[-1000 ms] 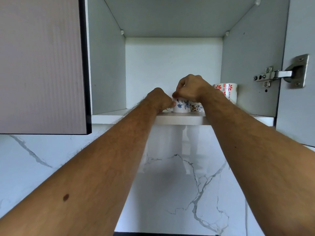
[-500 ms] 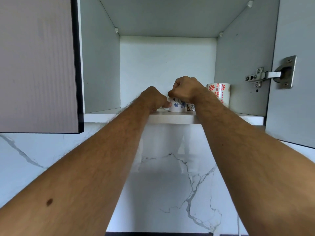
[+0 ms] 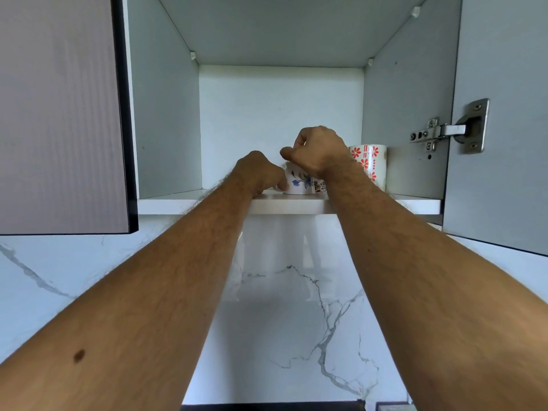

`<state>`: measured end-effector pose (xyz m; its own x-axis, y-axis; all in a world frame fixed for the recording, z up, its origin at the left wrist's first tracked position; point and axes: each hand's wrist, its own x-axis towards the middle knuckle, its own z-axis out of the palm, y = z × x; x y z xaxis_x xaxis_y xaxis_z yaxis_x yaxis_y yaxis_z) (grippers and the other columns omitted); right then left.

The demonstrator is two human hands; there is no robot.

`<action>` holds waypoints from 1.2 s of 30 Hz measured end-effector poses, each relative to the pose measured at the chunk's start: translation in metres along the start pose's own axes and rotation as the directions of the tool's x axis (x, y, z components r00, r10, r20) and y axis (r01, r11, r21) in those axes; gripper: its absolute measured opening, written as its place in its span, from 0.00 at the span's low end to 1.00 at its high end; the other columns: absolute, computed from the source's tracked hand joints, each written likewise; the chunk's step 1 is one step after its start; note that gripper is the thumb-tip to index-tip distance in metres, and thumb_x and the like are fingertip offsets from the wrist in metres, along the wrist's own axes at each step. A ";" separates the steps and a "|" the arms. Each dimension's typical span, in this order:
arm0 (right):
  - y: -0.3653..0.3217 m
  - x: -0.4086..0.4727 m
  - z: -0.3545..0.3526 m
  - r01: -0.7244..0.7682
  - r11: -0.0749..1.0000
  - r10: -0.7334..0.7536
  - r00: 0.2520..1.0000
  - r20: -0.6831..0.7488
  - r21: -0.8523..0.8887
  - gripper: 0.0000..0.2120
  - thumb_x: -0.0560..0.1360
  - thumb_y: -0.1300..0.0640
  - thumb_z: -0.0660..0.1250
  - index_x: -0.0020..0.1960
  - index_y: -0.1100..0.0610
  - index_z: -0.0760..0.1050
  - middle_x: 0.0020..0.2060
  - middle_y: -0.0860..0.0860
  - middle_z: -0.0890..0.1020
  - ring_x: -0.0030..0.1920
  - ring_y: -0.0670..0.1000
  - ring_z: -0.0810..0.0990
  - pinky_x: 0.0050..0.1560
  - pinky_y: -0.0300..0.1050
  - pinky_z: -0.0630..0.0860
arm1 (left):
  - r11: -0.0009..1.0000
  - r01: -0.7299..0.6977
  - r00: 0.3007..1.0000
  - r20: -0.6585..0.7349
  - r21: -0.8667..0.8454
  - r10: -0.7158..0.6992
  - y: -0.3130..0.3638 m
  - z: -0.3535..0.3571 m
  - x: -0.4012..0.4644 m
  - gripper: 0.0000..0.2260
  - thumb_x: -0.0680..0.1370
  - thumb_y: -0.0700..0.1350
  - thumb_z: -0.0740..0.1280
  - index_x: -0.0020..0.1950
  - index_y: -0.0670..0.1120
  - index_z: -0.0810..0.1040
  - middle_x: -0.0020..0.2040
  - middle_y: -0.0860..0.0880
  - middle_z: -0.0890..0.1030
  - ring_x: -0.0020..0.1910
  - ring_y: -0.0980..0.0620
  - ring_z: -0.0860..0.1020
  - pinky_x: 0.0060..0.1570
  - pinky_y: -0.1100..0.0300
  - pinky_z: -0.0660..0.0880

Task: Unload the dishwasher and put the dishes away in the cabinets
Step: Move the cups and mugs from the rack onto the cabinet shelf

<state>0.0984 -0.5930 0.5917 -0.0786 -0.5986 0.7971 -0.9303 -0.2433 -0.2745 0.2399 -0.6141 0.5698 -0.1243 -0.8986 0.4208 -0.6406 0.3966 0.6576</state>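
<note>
A white cup with a blue flower [image 3: 299, 183] stands on the open cabinet's shelf [image 3: 296, 204]. My left hand [image 3: 261, 173] is at the cup's left side, its fingers curled round the handle. My right hand [image 3: 317, 152] hovers just above the cup's rim with its fingers curled and nothing in them. Behind my right wrist a small cup with a brown pattern [image 3: 319, 186] peeks out. A taller white mug with red flowers [image 3: 370, 163] stands to the right, against the cabinet's side wall.
The cabinet door [image 3: 501, 120] hangs open on the right on a metal hinge [image 3: 450, 130]. A closed cabinet door [image 3: 59, 114] fills the upper left. Below the shelf is a white marble backsplash [image 3: 296, 307]. The shelf's left half is bare.
My right hand has lifted off the blue-flower cup's rim and now sits a little above it. My left hand stays at the handle. The view has shifted slightly.
</note>
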 end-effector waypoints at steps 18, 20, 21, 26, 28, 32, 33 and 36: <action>-0.030 -0.105 -0.059 -0.112 0.988 0.085 0.969 -0.234 -0.107 0.15 0.77 0.43 0.60 0.48 0.53 0.78 0.51 0.53 0.78 0.47 0.58 0.78 0.44 0.46 0.69 | 0.902 -0.430 0.692 -0.652 -0.027 0.310 -0.002 -0.013 -0.113 0.16 0.67 0.38 0.63 0.54 0.45 0.72 0.50 0.52 0.75 0.53 0.47 0.74 0.46 0.54 0.73; -0.039 -0.126 -0.068 -0.125 0.984 0.093 0.968 -0.232 -0.128 0.15 0.77 0.43 0.60 0.48 0.52 0.78 0.50 0.53 0.78 0.48 0.59 0.79 0.45 0.47 0.70 | 0.887 -0.457 0.602 -0.711 0.067 0.365 -0.014 -0.013 -0.137 0.15 0.67 0.40 0.63 0.53 0.45 0.73 0.48 0.51 0.76 0.50 0.47 0.73 0.44 0.54 0.73; -0.042 -0.135 -0.072 -0.125 0.983 0.091 0.969 -0.230 -0.138 0.15 0.77 0.43 0.59 0.47 0.52 0.78 0.50 0.54 0.78 0.48 0.59 0.79 0.46 0.48 0.70 | 0.882 -0.462 0.582 -0.719 0.094 0.381 -0.020 -0.013 -0.148 0.14 0.67 0.42 0.63 0.53 0.45 0.74 0.47 0.51 0.76 0.49 0.47 0.73 0.43 0.54 0.73; -0.065 -0.204 -0.091 -0.134 0.968 0.093 0.976 -0.196 -0.210 0.17 0.77 0.41 0.59 0.49 0.54 0.78 0.51 0.57 0.80 0.48 0.61 0.80 0.47 0.49 0.74 | 0.884 -0.454 0.629 -0.664 0.108 0.404 -0.049 -0.010 -0.221 0.14 0.68 0.45 0.65 0.52 0.47 0.74 0.46 0.51 0.77 0.48 0.48 0.74 0.45 0.51 0.74; -0.077 -0.233 -0.100 -0.158 0.958 0.117 0.977 -0.178 -0.238 0.18 0.78 0.41 0.59 0.51 0.54 0.79 0.52 0.57 0.80 0.49 0.61 0.80 0.47 0.49 0.74 | 0.896 -0.440 0.668 -0.642 0.065 0.375 -0.055 -0.008 -0.253 0.14 0.68 0.45 0.66 0.53 0.46 0.74 0.47 0.51 0.77 0.49 0.48 0.74 0.46 0.51 0.75; -0.096 -0.284 -0.119 -0.181 0.946 0.144 0.978 -0.152 -0.269 0.18 0.78 0.41 0.58 0.50 0.54 0.79 0.50 0.56 0.80 0.48 0.60 0.80 0.45 0.47 0.72 | 0.904 -0.424 0.723 -0.582 0.052 0.373 -0.059 0.001 -0.308 0.15 0.68 0.47 0.66 0.53 0.46 0.75 0.48 0.50 0.78 0.49 0.48 0.74 0.47 0.54 0.74; -0.099 -0.296 -0.124 -0.186 0.941 0.151 0.978 -0.141 -0.282 0.18 0.78 0.41 0.58 0.50 0.53 0.79 0.50 0.56 0.80 0.47 0.60 0.79 0.44 0.47 0.71 | 0.899 -0.433 0.727 -0.566 0.060 0.388 -0.059 0.004 -0.320 0.15 0.68 0.47 0.66 0.53 0.46 0.75 0.48 0.50 0.78 0.49 0.48 0.74 0.47 0.54 0.73; -0.101 -0.332 -0.141 -0.216 0.926 0.189 0.975 -0.115 -0.308 0.17 0.79 0.41 0.59 0.49 0.54 0.79 0.50 0.55 0.78 0.46 0.61 0.79 0.44 0.48 0.72 | 0.893 -0.447 0.745 -0.531 0.051 0.404 -0.056 0.016 -0.352 0.15 0.68 0.47 0.66 0.53 0.46 0.74 0.48 0.51 0.78 0.49 0.48 0.74 0.48 0.53 0.74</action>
<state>0.1683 -0.2621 0.4305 -0.2937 -0.5423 0.7872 -0.9554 0.1393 -0.2605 0.3072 -0.3230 0.3746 0.0510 -0.4098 0.9107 -0.5554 0.7463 0.3669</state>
